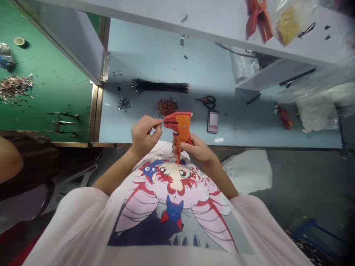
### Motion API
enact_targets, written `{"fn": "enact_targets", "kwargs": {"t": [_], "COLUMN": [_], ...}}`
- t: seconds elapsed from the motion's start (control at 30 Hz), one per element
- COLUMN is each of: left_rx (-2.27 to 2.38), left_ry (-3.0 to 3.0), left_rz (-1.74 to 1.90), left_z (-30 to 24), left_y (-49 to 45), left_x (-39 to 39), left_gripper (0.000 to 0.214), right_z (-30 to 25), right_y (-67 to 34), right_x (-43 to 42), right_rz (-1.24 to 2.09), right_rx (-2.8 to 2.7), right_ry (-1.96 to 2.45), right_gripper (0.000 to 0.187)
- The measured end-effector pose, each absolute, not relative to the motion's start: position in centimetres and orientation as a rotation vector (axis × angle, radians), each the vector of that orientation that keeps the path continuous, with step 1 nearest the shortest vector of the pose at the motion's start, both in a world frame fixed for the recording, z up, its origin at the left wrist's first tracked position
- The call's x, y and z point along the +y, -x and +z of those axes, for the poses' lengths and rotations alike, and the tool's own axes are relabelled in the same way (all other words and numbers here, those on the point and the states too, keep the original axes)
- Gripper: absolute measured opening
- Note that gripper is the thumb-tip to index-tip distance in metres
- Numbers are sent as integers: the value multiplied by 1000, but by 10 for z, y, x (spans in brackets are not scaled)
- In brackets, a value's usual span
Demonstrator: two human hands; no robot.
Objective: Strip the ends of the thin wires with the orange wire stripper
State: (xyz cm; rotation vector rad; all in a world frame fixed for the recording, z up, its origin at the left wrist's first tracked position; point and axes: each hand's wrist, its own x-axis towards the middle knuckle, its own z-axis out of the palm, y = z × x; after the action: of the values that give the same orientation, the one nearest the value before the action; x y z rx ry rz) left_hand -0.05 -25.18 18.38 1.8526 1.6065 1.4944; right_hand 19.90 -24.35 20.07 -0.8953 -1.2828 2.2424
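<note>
My right hand (198, 147) is wrapped round the handles of an orange and red wire stripper (183, 127), held upright in front of my shirt at the table's edge. Its red jaws point left. At the mouth of those jaws, my left hand (145, 135) is closed in a pinch on a thin wire (163, 122), mostly hidden by the fingertips. Just beyond the tool lies a pile of small copper-brown pieces (166, 106). Farther back is a bundle of black wires (163, 87). A small heap of blue and silver bits (123, 104) lies to the left.
Right of the tool lie black-handled scissors (208, 101) and a phone (213, 122). Another red tool (284, 117) and plastic bags (316, 111) are farther right. A shelf (166, 18) overhangs the back, with red-handled pliers (259, 22). A green table (55, 74) adjoins at left, near another person's arm (9, 159).
</note>
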Motion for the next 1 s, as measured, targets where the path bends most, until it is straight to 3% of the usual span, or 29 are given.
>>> {"fn": "enact_targets", "kwargs": {"t": [0.3,0.47,0.7,0.77,0.83,1.0], "left_rx": [1556,1594,1611,1639,1663,1608], "left_ry": [-1940,-1986,-1899,-1857,-1856,-2063], "left_rz": [1510,1479,1437,1453,1491,1565], "left_z": [189,189,180,180,182,186], "left_y": [2,1,3,4,5,4], "left_x": [-250,-251,-251,-251,-252,-255], "left_gripper": [7,9,9,8,7,9], "right_z": [199,194,187,187,186,187], "right_y": [-197,-193,-195,-198,-201,-195], "right_x": [-243,-244,-243,-240,-235,-228], "right_rz": [2228,2183,2249,2241,2182,1821], "right_rx": [-1335,-1445,-1214,-1206,-1163,-1142], "right_ry": [888,901,903,848,838,991], "right_gripper": [23,32,28,35,44,36]}}
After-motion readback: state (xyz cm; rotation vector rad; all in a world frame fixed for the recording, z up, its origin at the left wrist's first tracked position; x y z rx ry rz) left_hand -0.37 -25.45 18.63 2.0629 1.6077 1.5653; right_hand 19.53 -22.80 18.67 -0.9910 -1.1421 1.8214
